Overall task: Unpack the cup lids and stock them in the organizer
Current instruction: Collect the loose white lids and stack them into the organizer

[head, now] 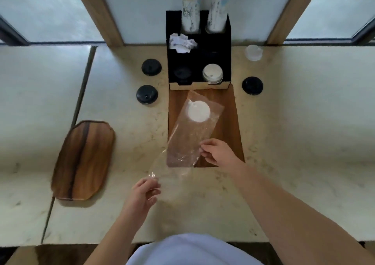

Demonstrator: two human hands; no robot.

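Note:
A clear plastic bag (188, 136) lies stretched over a wooden board (229, 122), with one white lid (198, 112) inside near its far end. My left hand (145, 191) pinches the bag's near corner. My right hand (217, 152) pinches the bag's right edge. Behind the board stands the black organizer (227, 41). A stack of white lids (212, 73) fills its front right slot, and black lids (182, 73) sit in the front left one.
Three loose black lids (151, 67) (147, 94) (252, 85) and a translucent lid (253, 52) lie on the counter around the organizer. Two cup stacks (190, 10) and crumpled paper (182, 42) fill its back. A wooden tray (83, 161) rests at left.

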